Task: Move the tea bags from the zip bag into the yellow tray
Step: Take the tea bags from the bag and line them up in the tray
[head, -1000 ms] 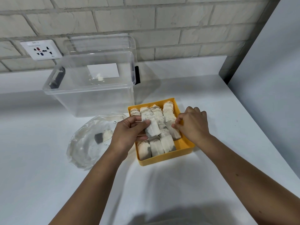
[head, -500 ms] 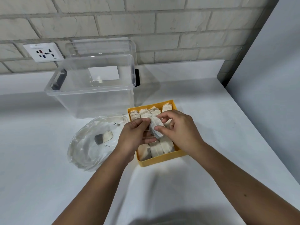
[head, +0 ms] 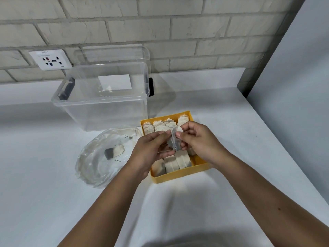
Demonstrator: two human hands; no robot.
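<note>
A yellow tray (head: 179, 176) sits in the middle of the white counter, packed with several pale tea bags (head: 178, 162) in rows. Just above it, one tea bag (head: 175, 139) is held between both hands. My left hand (head: 151, 151) pinches its left side and my right hand (head: 199, 141) pinches its right side. To the left lies the clear zip bag (head: 99, 157), flat and crumpled, with one tea bag (head: 114, 151) inside it.
A clear plastic storage box (head: 99, 104) with black latches stands behind the zip bag, its lid leaning on the brick wall. A wall socket (head: 50, 59) is at the back left. A grey panel (head: 293, 86) bounds the counter on the right.
My right hand left the tray's right side and came to the tea bag that my left hand held. Both hands now hold that bag above the tray. The view shifted slightly.
</note>
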